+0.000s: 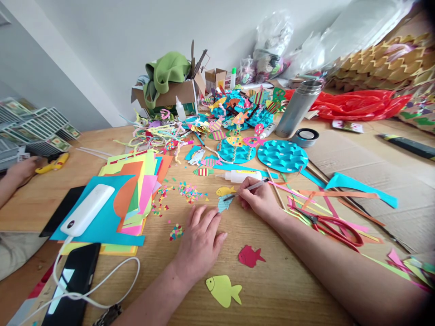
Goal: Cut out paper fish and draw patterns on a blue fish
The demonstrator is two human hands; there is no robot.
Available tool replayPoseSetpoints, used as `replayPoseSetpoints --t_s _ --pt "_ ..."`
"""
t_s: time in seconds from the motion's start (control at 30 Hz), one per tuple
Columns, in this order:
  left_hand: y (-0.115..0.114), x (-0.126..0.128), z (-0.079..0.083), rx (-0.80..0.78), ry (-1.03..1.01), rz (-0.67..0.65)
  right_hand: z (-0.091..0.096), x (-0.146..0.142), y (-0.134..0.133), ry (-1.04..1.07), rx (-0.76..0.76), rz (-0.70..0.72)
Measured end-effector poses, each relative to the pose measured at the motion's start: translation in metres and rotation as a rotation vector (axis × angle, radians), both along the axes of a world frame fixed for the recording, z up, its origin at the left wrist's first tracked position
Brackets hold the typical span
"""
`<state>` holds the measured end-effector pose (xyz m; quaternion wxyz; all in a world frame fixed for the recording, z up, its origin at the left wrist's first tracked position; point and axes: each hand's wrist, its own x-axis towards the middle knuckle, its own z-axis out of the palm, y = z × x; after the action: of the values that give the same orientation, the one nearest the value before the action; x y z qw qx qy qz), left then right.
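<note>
My right hand is closed around a slim pen, its tip over a light blue paper fish with drawn lines. Flat on the table, my left hand has its fingers stretched out, with fingertips close to that fish's lower left edge. A yellow paper fish lies just above the blue one. Nearer to me are a red paper fish and a yellow-green paper fish. Above the pen, a white glue bottle lies on its side.
Paper sheets with a power bank are at left, a phone below. Confetti lies mid-table. Red scissors and paper strips lie right. A steel flask stands behind. Another person's hand is far left.
</note>
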<state>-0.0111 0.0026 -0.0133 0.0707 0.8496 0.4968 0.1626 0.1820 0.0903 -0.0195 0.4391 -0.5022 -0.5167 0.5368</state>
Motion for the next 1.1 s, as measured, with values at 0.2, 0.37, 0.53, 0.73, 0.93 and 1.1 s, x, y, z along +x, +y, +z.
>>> replayPoseSetpoints --t_s 0.2,0.37,0.53,0.73,0.93,1.1 --pt "-0.0001 0.0005 0.0011 -0.004 -0.002 -0.002 -0.0007 0.0003 0.0005 0.001 0.005 -0.004" --pt "-0.0004 0.0005 0.0011 -0.001 -0.009 0.001 -0.0025 0.0014 0.0009 0.005 0.02 0.014" --pt "-0.0005 0.0002 0.0007 -0.006 -0.007 -0.002 -0.0033 0.0013 0.0005 0.028 0.024 0.001" --pt "-0.0004 0.0005 0.0011 -0.013 -0.005 0.0 -0.004 0.0011 0.0012 0.002 0.027 0.004" --pt "-0.0005 0.0006 0.0012 -0.01 -0.002 0.001 -0.0044 0.0027 0.0007 -0.007 0.018 0.021" --pt "-0.0006 0.0003 0.0007 -0.005 -0.001 -0.002 -0.0055 0.0028 0.0013 -0.004 0.023 0.01"
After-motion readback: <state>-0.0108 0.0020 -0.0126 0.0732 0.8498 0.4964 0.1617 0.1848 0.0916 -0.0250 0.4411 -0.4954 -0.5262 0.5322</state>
